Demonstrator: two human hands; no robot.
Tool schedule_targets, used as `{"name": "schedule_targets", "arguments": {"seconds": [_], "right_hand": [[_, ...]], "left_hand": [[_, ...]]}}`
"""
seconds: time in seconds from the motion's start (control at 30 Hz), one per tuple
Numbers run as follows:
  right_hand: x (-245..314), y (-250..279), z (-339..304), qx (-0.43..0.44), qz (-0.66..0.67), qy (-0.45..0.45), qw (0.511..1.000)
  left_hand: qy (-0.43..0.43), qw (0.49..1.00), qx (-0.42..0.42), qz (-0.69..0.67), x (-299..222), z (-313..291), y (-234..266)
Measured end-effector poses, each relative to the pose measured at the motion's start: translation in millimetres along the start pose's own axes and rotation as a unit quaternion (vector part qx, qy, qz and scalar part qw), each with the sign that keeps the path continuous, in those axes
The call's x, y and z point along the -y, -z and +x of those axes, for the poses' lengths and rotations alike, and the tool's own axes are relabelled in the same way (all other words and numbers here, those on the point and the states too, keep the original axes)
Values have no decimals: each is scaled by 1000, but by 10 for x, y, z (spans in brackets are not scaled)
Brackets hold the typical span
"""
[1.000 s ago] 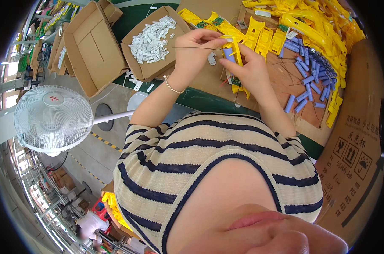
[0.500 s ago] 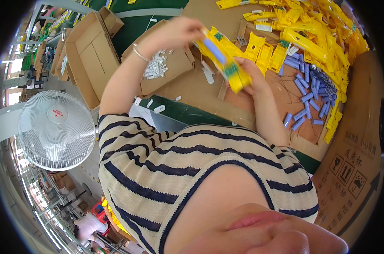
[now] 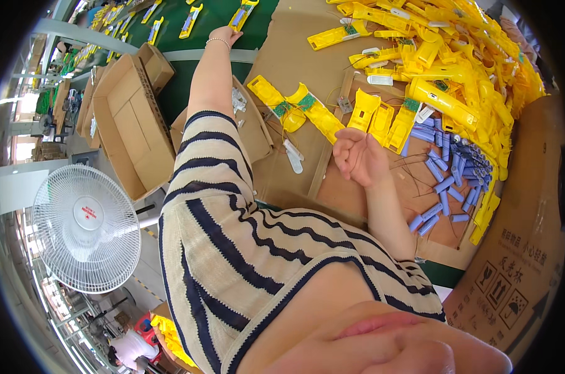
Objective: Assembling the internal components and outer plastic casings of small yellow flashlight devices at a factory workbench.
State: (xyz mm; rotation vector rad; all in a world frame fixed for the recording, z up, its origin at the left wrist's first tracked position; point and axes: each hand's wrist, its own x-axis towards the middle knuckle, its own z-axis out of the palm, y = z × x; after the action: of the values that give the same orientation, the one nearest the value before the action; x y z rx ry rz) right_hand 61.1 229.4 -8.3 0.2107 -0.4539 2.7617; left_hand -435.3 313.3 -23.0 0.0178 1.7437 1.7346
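My left hand (image 3: 227, 35) is stretched far out over the green surface (image 3: 267, 15) at the back. Its fingers close on the near end of a yellow plastic housing (image 3: 241, 15), which carries a blue cylindrical battery and a small green circuit board. My right hand (image 3: 362, 157) rests palm up with loosely curled, parted fingers and nothing in them. Just beyond it lie yellow housings with green boards, one slanting (image 3: 320, 115) toward its fingertips and another (image 3: 267, 93) farther left. Several yellow shells (image 3: 380, 121) stand side by side right of those fingers.
Yellow housings are heaped (image 3: 447, 56) at the back right, beside loose blue batteries (image 3: 447, 171). A carton of small white parts (image 3: 239, 100) sits under my left arm. An open cardboard box (image 3: 129, 118), a fan (image 3: 86, 227) and a large carton (image 3: 513, 249) flank me.
My left hand has carried the yellow housing with the battery away to the far left, onto the green surface. My right hand has let go of it and turned palm up.
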Motion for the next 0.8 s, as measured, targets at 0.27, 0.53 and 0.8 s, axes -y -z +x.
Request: {"name": "schedule_targets", "arguments": {"seconds": [0.27,0.53,0.8], "right_hand": [[36,-30,9,-11,-22,4,1000],[6,-30,33,-35,-54,-11,998],[-26,-196,48,-130,-325,115,929]], "left_hand": [[-436,691,23,576,-236,-773,-245],[-314,399,478,717,176,-2367,-59],[-575,196,358,709,-465,-3299,-74]]}}
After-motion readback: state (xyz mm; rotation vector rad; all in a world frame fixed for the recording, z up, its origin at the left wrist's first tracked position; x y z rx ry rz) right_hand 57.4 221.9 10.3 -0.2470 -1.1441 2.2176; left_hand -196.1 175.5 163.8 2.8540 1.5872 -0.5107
